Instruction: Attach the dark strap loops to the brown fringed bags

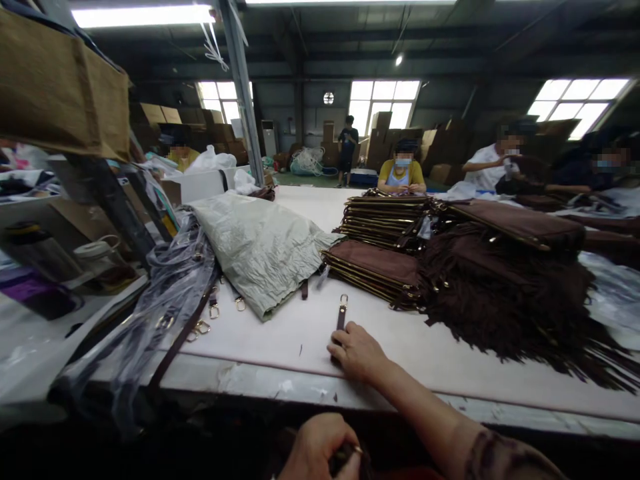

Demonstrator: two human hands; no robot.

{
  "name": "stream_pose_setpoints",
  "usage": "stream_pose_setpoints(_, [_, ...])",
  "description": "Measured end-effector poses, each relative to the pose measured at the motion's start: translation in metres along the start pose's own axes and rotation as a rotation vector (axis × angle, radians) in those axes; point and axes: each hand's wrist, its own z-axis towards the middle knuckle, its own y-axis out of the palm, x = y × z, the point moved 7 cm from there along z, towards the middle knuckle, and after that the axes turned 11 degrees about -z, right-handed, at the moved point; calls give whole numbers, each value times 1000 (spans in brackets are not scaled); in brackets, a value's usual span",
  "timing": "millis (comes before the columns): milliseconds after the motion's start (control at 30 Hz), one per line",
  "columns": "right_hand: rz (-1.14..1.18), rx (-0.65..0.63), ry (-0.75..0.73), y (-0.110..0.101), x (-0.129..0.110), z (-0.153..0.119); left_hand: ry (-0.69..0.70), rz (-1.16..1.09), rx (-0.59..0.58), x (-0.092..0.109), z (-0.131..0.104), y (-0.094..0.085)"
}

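Note:
My right hand is on the white table near its front edge, fingers closed on a short dark brown strap with a gold buckle at its far end. Below the table edge, at the bottom of the view, my left hand is curled round a dark item with a bit of gold metal; most of it is hidden by the fingers. Brown pouches with gold zippers lie stacked beyond my right hand. To the left, a crumpled grey-green plastic sheet covers part of the table.
Plastic-wrapped straps and gold clasps lie at the left, beside a metal post. Fringed brown bags are piled at the right. Across the table sits a person in yellow; other people are farther off.

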Motion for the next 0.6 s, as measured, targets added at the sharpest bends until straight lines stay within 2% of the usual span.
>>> stream_pose_setpoints(67, [-49,-4,83,6,20,-8,-55,17,18,-7,0,-5])
stream_pose_setpoints(133, [-92,-22,153,5,55,-29,-74,15,25,-11,1,-8])
stream_pose_setpoints(267, [-153,-69,262,-12,133,-81,-21,-16,6,-10,6,-2])
stream_pose_setpoints(333, [-180,-70,291,-22,156,-100,17,-24,0,-6,11,3])
stream_pose_setpoints(433, [-197,-33,277,-27,160,-103,49,-22,-17,1,18,12])
stream_pose_setpoints(600, [-135,50,207,-8,119,-63,66,0,-55,10,20,19])
